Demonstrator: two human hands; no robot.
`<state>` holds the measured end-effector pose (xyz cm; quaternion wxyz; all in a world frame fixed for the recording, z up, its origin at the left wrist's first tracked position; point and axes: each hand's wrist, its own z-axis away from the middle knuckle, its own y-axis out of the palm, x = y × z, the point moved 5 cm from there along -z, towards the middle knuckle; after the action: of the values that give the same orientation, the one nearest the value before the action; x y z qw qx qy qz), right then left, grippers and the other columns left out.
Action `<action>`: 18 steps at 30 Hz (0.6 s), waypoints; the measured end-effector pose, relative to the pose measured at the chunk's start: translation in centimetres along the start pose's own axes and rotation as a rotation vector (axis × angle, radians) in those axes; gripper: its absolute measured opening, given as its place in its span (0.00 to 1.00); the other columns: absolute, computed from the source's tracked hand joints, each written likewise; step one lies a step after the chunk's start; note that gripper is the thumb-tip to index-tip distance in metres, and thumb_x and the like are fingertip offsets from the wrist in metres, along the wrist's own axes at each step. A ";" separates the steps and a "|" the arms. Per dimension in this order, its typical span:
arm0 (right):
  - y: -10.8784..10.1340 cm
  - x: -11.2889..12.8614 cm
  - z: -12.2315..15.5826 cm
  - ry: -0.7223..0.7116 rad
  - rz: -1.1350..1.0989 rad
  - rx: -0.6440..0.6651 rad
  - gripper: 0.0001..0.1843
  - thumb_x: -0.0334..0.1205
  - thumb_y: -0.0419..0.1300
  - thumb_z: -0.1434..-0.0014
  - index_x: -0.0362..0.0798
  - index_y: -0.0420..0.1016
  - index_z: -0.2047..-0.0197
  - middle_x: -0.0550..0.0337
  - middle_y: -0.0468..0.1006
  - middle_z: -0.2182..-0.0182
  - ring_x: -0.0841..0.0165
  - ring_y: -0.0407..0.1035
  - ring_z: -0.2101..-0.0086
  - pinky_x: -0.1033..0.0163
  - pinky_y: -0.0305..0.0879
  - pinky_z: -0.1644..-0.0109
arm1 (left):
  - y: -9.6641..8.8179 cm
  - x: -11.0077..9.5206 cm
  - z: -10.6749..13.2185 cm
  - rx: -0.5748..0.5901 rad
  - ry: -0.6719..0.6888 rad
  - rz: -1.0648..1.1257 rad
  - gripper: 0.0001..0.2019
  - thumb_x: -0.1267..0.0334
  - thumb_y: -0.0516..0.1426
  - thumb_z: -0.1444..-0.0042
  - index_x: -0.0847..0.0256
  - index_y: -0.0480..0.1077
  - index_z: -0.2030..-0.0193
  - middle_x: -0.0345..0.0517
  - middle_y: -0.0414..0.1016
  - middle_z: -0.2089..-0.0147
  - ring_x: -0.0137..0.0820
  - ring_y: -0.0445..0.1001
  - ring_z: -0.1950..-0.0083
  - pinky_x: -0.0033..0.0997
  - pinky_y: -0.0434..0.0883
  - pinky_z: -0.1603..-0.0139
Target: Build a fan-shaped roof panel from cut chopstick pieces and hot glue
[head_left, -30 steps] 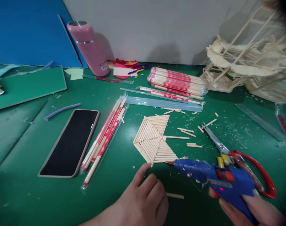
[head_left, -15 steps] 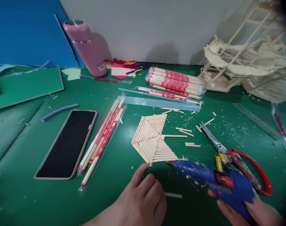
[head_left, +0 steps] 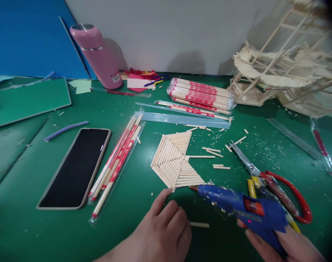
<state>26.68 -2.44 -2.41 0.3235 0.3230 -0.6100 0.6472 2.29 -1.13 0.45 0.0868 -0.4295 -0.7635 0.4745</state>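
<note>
Lying mid-table, the stick panel [head_left: 166, 153] has bare green tabletop [head_left: 138, 178] on its left, up to the slanted wrapped chopsticks [head_left: 120, 162]. Near edge is tight: left hand [head_left: 164, 225] has its index fingertip at the near corner, other fingers curled; can't tell if they hold anything. Right hand [head_left: 287, 240] grips the glue gun [head_left: 223, 198], nozzle at that same edge, contact unclear.

Panel: pale thin rods side by side in wedges, angular outline, notch on the right. Gun: blue body flecked with pale bits, small red light on.

Right side: loose short sticks [head_left: 222, 167], then red-handled scissors [head_left: 252, 169] crowding the gun. Far side: pale-blue strips [head_left: 184, 119], clear-wrapped bundle [head_left: 201, 94]. Phone [head_left: 75, 167] left of the chopsticks, pink bottle [head_left: 98, 60] behind. Stick framework [head_left: 275, 79] fills far right.
</note>
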 end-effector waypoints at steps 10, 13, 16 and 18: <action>-0.8 -1.3 1.7 -0.023 -0.013 -0.051 0.11 0.38 0.54 0.43 0.60 0.74 0.58 0.68 0.81 0.71 0.67 0.76 0.74 0.70 0.75 0.73 | -0.1 0.0 0.1 0.054 0.041 0.005 0.15 0.72 0.46 0.42 0.63 0.68 0.75 0.40 0.65 0.77 0.28 0.62 0.71 0.44 0.59 0.43; -1.1 -2.6 2.6 -0.051 0.031 -0.148 0.13 0.37 0.56 0.45 0.63 0.74 0.58 0.71 0.81 0.70 0.67 0.76 0.73 0.71 0.75 0.74 | -0.3 0.1 0.0 0.065 0.047 -0.004 0.13 0.73 0.47 0.43 0.63 0.68 0.74 0.40 0.66 0.76 0.28 0.63 0.71 0.45 0.59 0.43; -1.1 -3.3 3.4 -0.051 0.083 -0.196 0.12 0.39 0.57 0.46 0.60 0.73 0.58 0.68 0.81 0.70 0.64 0.76 0.73 0.69 0.75 0.75 | -0.4 0.0 0.0 0.094 0.076 -0.003 0.13 0.73 0.46 0.42 0.63 0.68 0.73 0.41 0.66 0.76 0.28 0.64 0.71 0.46 0.59 0.43; -1.0 -3.4 3.3 -0.019 0.097 -0.169 0.10 0.40 0.54 0.44 0.59 0.74 0.60 0.66 0.81 0.71 0.64 0.76 0.74 0.67 0.76 0.76 | -0.4 -0.1 -0.1 0.106 0.086 -0.002 0.14 0.72 0.45 0.41 0.63 0.69 0.73 0.41 0.66 0.75 0.28 0.63 0.71 0.46 0.59 0.44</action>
<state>29.54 -5.82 -4.42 0.3121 0.2706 -0.6806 0.6051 2.12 -1.23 0.84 0.1426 -0.4433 -0.7333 0.4954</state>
